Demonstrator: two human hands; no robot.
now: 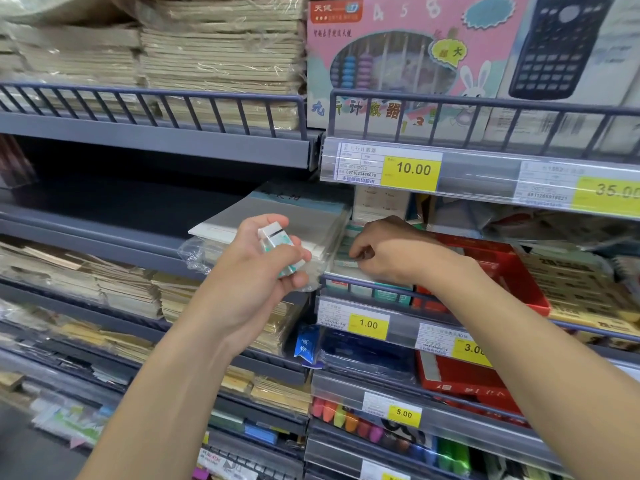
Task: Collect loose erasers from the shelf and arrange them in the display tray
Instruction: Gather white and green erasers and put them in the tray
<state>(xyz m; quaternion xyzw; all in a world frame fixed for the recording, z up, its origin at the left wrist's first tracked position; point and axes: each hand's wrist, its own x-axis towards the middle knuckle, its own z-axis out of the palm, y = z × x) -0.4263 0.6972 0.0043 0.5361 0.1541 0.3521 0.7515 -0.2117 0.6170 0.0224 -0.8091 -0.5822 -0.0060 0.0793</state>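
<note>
While the shelf (363, 284) is this crowded, the main risk is the big stuff: a plastic-wrapped paper stack (277, 220) leans out over the rail just left of the display tray (367, 292), and a knock from either forearm could tip it onto the rows. Next down, the red bin (512, 271) sits tight against the right wrist, so pulling back carelessly could drag it or jostle the tray. The tray itself holds white and teal erasers in rows behind the rail, above the 1.00 price tag (368, 325). Right hand (391, 251) is curled knuckles-up over the tray, fingertips pinched narrow at an eraser edge; can't tell if it grips one or just nudges it. Left hand (266, 265) holds a loose bunch of erasers (280, 247) in a half-closed palm, thumb on top. That's the small-scale risk: grip looks loose, hand is off the shelf edge, so one slips and drops to the floor.
</note>
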